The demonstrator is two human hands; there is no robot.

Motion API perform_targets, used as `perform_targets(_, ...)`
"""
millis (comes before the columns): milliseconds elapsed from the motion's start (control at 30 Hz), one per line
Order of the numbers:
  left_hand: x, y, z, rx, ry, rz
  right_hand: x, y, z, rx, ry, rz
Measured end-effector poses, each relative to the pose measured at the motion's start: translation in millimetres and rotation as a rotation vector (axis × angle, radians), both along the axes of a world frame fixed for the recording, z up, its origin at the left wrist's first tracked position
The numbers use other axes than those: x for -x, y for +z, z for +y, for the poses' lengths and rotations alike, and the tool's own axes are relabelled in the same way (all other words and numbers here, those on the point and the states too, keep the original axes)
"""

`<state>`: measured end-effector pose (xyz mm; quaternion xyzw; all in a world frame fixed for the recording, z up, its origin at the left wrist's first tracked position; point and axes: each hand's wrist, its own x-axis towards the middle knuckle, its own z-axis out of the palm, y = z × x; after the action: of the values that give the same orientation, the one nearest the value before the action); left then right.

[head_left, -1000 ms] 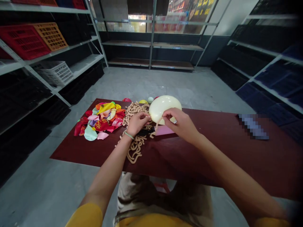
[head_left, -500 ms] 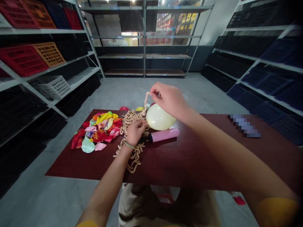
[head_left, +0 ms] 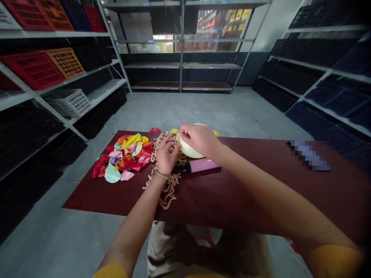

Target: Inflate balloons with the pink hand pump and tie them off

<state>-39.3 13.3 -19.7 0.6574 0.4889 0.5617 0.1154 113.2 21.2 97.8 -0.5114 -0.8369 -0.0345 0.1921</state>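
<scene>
My left hand is closed in a pinch at the left end of an inflated pale yellow balloon, where its neck is hidden by the fingers. My right hand comes over the top of the balloon, its fingertips pinching the end of a beige cord close to the left fingers. A tangled heap of beige cord lies under and around my left hand. Beside the balloon rests a pink hand pump with a black end, partly behind the left hand.
A pile of limp coloured balloons covers the left part of the dark red table. A pixelated flat object lies at the right. Red and yellow balloons show past the far edge. Shelves with crates stand around.
My right hand has come down and left, bringing the raised cord end to the balloon's neck beside my left hand. The left hand keeps its pinch. The view has shifted slightly.
</scene>
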Motion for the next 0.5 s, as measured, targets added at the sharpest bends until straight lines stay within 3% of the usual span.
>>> perform_targets(167, 1, 1.7, 2, 0.172, -0.027, -0.182, -6, -3.8, -15, 0.099, 0.026, 0.213)
perform_targets(333, 4, -0.5, 5, 0.369, -0.028, -0.399, -15, -40.8, -25, 0.327, 0.029, 0.528)
perform_targets(500, 4, 2.9, 5, 0.362, 0.006, -0.386, -16, -74.6, -11, 0.537, -0.024, 0.858)
